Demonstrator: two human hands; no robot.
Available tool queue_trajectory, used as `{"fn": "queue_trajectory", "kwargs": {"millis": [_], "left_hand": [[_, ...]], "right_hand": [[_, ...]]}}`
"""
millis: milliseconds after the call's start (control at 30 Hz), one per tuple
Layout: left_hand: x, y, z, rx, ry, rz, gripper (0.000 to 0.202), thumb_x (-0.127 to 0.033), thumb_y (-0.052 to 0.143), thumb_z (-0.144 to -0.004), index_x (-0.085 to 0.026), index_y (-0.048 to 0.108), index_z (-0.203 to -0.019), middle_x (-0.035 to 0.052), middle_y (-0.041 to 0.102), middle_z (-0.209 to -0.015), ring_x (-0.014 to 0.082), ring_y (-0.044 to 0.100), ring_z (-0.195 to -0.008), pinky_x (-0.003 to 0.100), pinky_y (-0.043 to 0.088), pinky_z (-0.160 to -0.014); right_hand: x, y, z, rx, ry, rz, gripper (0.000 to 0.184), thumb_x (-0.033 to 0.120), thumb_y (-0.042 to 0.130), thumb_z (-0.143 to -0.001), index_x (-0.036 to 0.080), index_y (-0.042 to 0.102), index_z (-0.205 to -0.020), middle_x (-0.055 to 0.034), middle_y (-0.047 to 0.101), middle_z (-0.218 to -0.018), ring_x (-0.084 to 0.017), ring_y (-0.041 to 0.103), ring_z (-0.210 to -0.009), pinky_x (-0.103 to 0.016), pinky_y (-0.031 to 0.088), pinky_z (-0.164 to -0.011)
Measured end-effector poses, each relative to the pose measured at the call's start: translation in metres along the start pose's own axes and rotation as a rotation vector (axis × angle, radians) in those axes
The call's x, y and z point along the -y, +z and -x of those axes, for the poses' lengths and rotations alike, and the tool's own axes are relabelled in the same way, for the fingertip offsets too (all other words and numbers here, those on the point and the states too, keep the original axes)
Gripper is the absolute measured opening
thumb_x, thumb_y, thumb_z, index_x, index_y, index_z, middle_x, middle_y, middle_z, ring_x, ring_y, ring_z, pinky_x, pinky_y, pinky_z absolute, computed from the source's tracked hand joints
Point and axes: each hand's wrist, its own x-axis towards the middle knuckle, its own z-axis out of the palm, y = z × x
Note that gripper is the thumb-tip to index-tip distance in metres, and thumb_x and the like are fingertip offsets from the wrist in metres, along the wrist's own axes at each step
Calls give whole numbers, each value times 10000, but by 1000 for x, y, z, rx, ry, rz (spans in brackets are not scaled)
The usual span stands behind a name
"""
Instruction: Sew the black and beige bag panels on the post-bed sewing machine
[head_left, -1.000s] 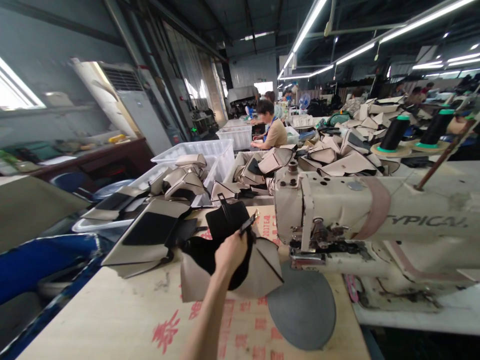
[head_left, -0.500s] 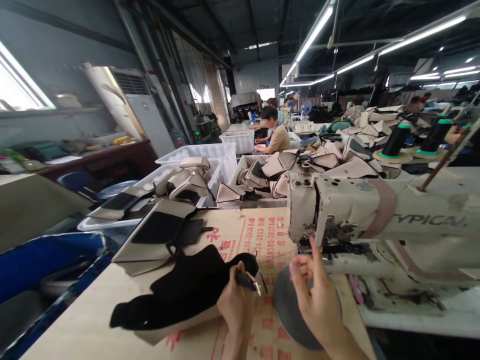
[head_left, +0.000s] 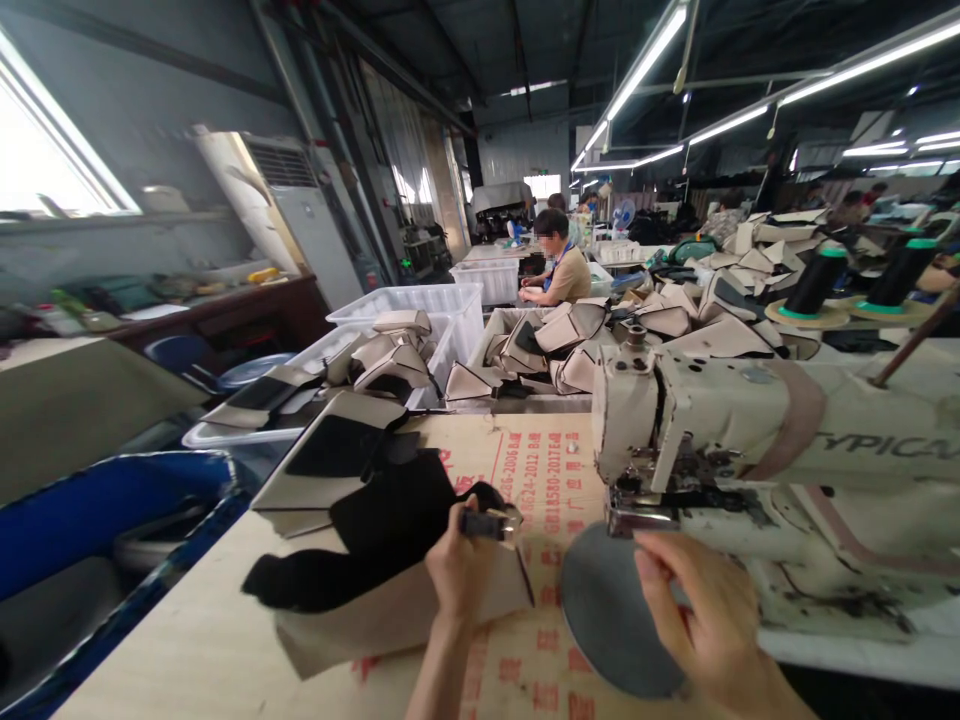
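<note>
My left hand is closed around a black strap with a shiny metal fitting at its end. The strap is at the right side of a black-and-beige sewn fabric piece, which lies on the wooden board. Beside the sewing machine, my right hand has its fingers curled in, just below the metal arm end. Whatever its fingertips may hold is hidden. Under that hand is a round grey disc, partly covered by it.
A second beige-and-black piece lies behind the first. White plastic bins of similar pieces stand beyond the board. A blue-lined container is at left, black thread cones at right. A person sits farther back.
My right hand has come down from the needle area, its raised forefinger now curled. My left hand has lifted and turned the strap end slightly, and more of the piece's beige side shows.
</note>
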Motion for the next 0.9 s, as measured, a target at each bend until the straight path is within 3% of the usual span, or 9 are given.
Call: {"fn": "queue_trajectory", "kwargs": {"millis": [67, 133, 233, 333, 467, 567, 633, 733, 900], "left_hand": [[25, -31, 3, -16, 42, -56, 231, -341, 475, -775, -157, 614, -780, -7, 553, -470, 105, 506, -407, 174, 323, -435], [37, -61, 10, 103, 130, -17, 229, -324, 465, -777, -164, 613, -704, 11, 589, -510, 112, 529, -442, 182, 360, -466], [18, -88, 11, 259, 186, 59, 226, -279, 430, -780, -172, 628, -807, 41, 653, -642, 133, 581, -539, 194, 407, -528], [-35, -83, -14, 238, 140, 39, 279, -286, 398, -793, -156, 628, -881, 64, 666, -691, 150, 594, -561, 214, 408, -558], [-114, -49, -67, 351, 106, 21, 325, -312, 357, -844, -157, 608, -980, 71, 662, -698, 165, 607, -623, 216, 374, -569], [-142, -24, -83, 430, 146, 0, 347, -364, 341, -859, -159, 614, -922, 82, 654, -694, 180, 604, -636, 223, 330, -533], [-138, -18, -73, 501, 165, 24, 374, -392, 331, -862, -157, 616, -805, 68, 629, -641, 167, 583, -589, 219, 304, -501], [-105, -26, -34, 598, 100, 183, 390, -438, 345, -853, -154, 582, -729, 19, 560, -561, 124, 513, -506, 207, 293, -475], [-41, -49, 28, 601, -327, 611, 447, -562, 439, -760, -153, 493, -589, -11, 473, -540, 116, 460, -538, 210, 362, -512]], "right_hand": [[19, 16, 5, 141, -71, -47, 303, 147, 411, -854, 134, 489, -1146, -105, 600, -1021, -136, 594, -857, -214, 466, -718], [32, 39, 10, 351, -69, -36, 383, 164, 341, -873, 118, 403, -1248, -144, 515, -1170, -164, 567, -958, -227, 489, -708], [29, 61, 9, 505, -13, -29, 348, 191, 328, -887, 173, 450, -1212, -95, 575, -1075, -154, 604, -822, -235, 504, -617], [3, 56, 0, 325, -3, -11, 249, 190, 374, -886, 222, 555, -1054, -32, 637, -889, -126, 610, -709, -222, 489, -618], [-21, 46, -20, -159, 152, 77, 128, 185, 490, -843, 140, 564, -937, -55, 654, -765, -122, 615, -643, -203, 463, -593], [-16, 53, -25, -306, 298, 172, 66, 178, 505, -818, 127, 547, -809, -61, 642, -685, -135, 607, -582, -217, 443, -550], [-9, 58, -17, -238, 344, 116, 86, 174, 465, -823, 137, 537, -794, -31, 617, -610, -124, 590, -531, -208, 428, -515], [-3, 56, 12, -78, 394, -59, 126, 188, 423, -845, 140, 539, -862, 3, 585, -556, -96, 568, -479, -175, 425, -480], [10, 16, 41, 79, 267, -133, 240, 250, 463, -836, 171, 547, -1047, -62, 633, -845, -120, 621, -665, -194, 504, -582]]}}
